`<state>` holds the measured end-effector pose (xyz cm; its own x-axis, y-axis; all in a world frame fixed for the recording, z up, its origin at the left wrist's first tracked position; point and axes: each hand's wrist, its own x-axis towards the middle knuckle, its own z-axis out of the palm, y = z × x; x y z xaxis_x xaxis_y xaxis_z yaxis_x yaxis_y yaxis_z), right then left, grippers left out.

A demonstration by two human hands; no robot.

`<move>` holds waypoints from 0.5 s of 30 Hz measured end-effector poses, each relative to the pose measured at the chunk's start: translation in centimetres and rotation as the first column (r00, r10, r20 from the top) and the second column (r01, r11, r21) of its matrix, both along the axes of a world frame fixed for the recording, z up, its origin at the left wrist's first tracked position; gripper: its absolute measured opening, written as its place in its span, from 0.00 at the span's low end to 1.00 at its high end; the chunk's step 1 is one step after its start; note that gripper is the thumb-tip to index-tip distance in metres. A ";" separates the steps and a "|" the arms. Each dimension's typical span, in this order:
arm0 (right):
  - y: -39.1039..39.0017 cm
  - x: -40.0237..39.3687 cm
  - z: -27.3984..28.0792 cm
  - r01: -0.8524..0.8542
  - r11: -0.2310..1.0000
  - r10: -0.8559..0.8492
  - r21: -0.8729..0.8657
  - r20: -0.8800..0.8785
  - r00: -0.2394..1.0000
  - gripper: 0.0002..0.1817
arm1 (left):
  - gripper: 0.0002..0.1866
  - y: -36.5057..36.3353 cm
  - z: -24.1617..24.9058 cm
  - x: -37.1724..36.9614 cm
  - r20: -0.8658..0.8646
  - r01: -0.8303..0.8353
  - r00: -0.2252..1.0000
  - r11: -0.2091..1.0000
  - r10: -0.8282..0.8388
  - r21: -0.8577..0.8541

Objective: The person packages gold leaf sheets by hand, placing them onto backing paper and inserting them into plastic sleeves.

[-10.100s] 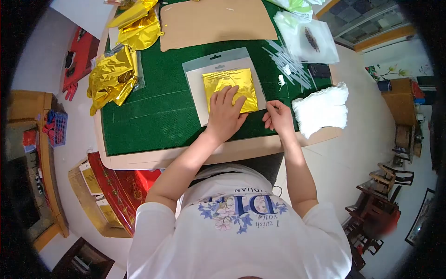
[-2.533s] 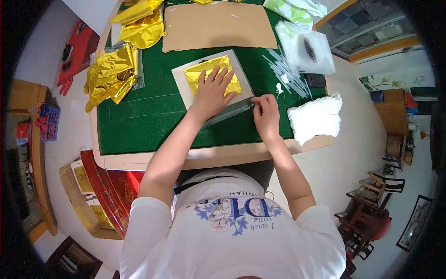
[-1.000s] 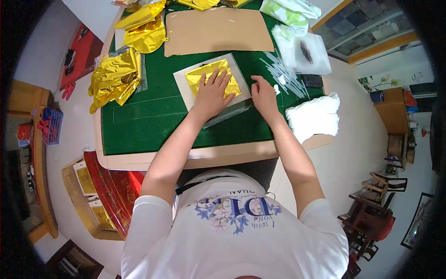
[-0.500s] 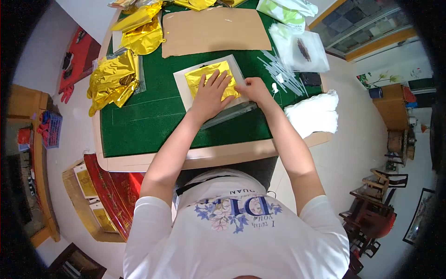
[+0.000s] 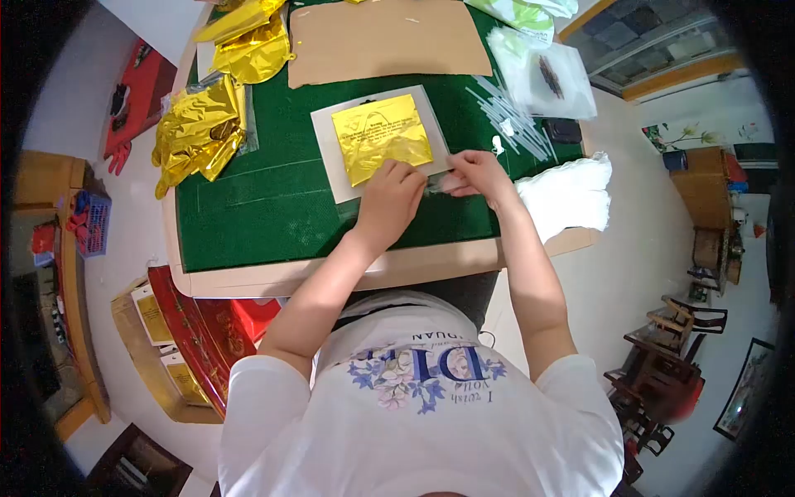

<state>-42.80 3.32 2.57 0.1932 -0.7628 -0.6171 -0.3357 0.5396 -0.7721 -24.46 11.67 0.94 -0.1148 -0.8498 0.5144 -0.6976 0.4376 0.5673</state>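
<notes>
A folded gold foil packet [image 5: 383, 137] with printed text lies on a pale card [image 5: 327, 141] in the middle of the green table cover. Clear plastic from a bag [image 5: 436, 187] shows along the card's lower right edge. My left hand [image 5: 391, 203] is closed at the lower edge of the gold foil, its curled fingers on the plastic; their tips are partly hidden. At the card's lower right corner my right hand [image 5: 480, 176] pinches the crumpled clear plastic between thumb and fingers.
Gold foil pieces [image 5: 199, 128] are heaped at the left. A cardboard sheet [image 5: 389, 41] lies at the back. Thin pale straws [image 5: 512, 120], a black box [image 5: 563, 130], clear bags [image 5: 542, 74] and a white bundle [image 5: 567, 195] lie to the right.
My left hand has slid down off the gold foil's middle to its lower edge, and its fingers have curled. My right hand has moved lower with the clear plastic, now bunched up.
</notes>
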 end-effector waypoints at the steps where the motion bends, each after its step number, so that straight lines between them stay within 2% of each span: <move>1: 0.6 -0.4 -0.4 -0.044 0.999 0.044 -0.003 0.040 0.998 0.14 | 0.06 0.2 -0.2 -0.4 0.007 0.011 1.000 1.000 -0.011 0.015; 6: 2.0 -0.6 -1.1 0.026 1.000 -0.025 -0.009 0.088 0.996 0.10 | 0.07 -0.4 -1.0 -3.0 0.015 0.045 0.999 0.999 -0.045 0.018; 8: 2.0 -0.5 -0.8 0.013 1.000 -0.011 -0.025 0.052 0.999 0.10 | 0.07 -1.1 -1.2 -3.7 0.142 -0.022 0.990 0.999 0.014 0.050; 11: 2.0 -0.6 -0.8 0.001 1.000 0.000 -0.023 0.048 0.999 0.11 | 0.06 -1.6 -1.3 -4.1 0.233 -0.044 0.972 0.997 0.027 0.069; 15: 1.8 -0.7 -0.9 0.003 1.000 -0.003 0.008 0.088 0.996 0.12 | 0.08 -1.7 -1.5 -3.8 0.128 -0.038 0.992 0.989 0.020 0.140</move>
